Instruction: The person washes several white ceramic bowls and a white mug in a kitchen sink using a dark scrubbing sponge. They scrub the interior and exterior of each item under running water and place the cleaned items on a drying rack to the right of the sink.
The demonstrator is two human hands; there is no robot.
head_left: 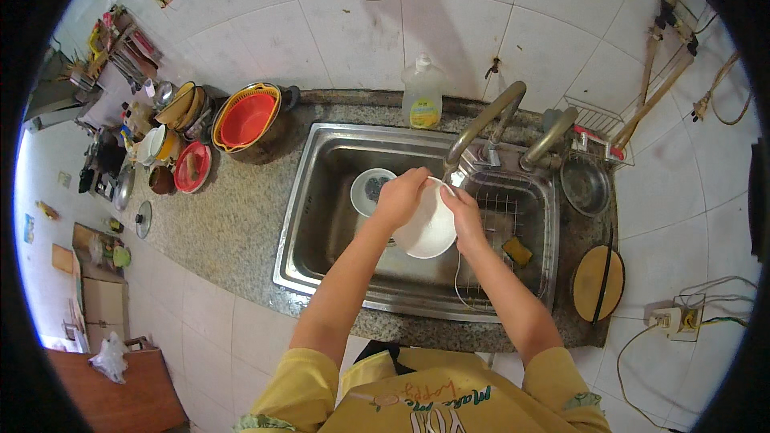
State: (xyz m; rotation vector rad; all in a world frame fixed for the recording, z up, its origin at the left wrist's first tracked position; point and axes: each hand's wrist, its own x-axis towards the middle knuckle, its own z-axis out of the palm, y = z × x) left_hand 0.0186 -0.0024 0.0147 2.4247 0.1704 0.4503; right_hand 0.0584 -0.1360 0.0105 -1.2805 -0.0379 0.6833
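Over the steel sink, my left hand and my right hand both grip a white bowl. Left fingers curl over the far left rim, partly out of sight, while the right thumb and fingers pinch the right rim. The bowl is tilted below the mouth of the curved faucet; whether water runs into it I cannot tell. Just left of my left hand, a second white bowl rests in the sink with a dark, rounded thing in it, perhaps a scouring pad.
A yellow sponge lies on the wire rack at the sink's right. Behind stands a dish-soap bottle. A red basin and red plate are on the left counter, a round wooden board on the right.
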